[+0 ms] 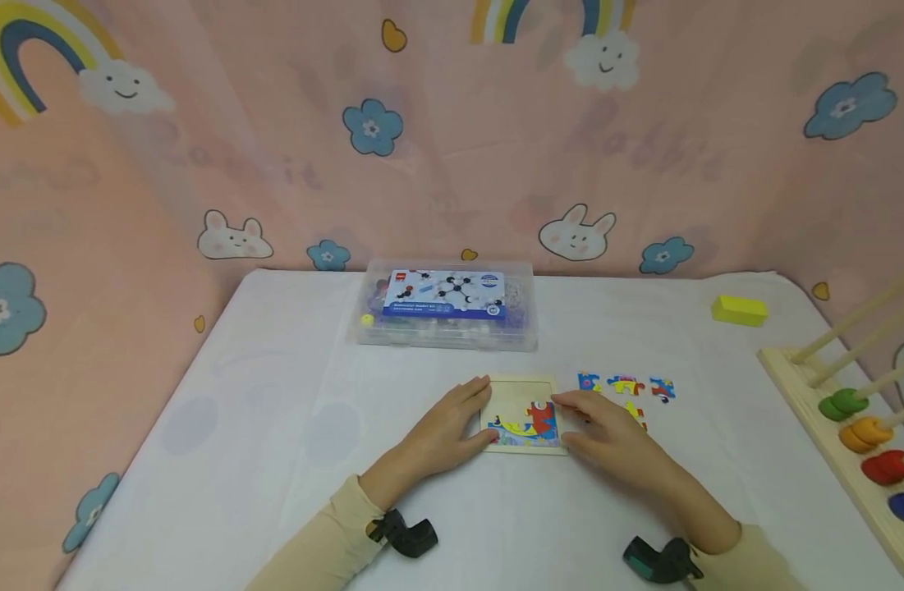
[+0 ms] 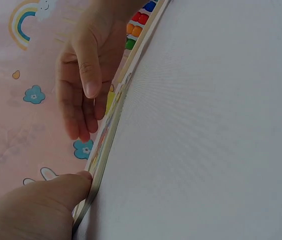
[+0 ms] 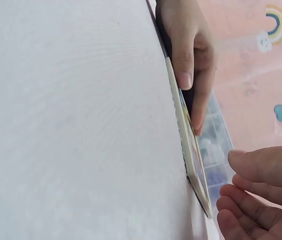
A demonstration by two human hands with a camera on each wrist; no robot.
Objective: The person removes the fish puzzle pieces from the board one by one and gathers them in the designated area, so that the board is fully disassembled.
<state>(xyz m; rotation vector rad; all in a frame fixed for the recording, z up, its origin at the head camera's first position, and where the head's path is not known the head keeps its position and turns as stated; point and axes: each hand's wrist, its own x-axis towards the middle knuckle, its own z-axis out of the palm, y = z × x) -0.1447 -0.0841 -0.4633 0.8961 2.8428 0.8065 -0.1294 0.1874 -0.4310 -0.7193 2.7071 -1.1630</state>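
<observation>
A shallow wooden puzzle tray [image 1: 518, 389] lies on the white table, its lower right part filled with colourful jigsaw pieces [image 1: 542, 417]. My left hand [image 1: 442, 427] rests at the tray's left side, thumb on the lower left rim and fingers extended by the upper left corner. Over the right edge hovers my right hand [image 1: 614, 435], its fingers loosely bent. In the right wrist view, the right hand [image 3: 261, 195] holds nothing and is apart from the tray [image 3: 188, 145]. Several loose jigsaw pieces [image 1: 626, 385] lie right of the tray, some partly hidden by the right hand.
Behind the tray stands a clear plastic case [image 1: 521, 332] with a molecular model label. A yellow block [image 1: 740, 310] sits at the back right. Along the right edge is a wooden peg stand [image 1: 799, 394] with coloured beads. A patterned pink cloth [image 1: 452, 180] hangs behind the table.
</observation>
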